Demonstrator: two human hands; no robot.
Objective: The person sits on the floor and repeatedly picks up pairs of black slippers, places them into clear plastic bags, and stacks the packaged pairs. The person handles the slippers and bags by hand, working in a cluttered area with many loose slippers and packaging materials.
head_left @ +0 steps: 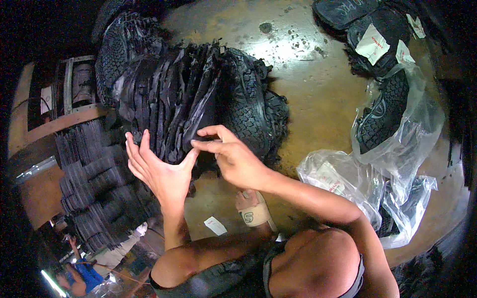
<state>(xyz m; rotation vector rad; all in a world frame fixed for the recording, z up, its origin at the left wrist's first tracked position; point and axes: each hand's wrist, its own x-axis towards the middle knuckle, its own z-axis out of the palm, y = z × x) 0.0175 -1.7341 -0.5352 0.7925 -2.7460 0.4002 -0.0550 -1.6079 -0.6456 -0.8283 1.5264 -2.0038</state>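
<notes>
Brown floor, white labels, clear bags

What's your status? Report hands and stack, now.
Left hand flat against the row of black rubber soles. Right hand pinching one sole's edge. Plastic bags to the right, not in the way.

Dim, fisheye-bent view with black corners; overhead light, perhaps one lamp, glares off the floor.
</notes>
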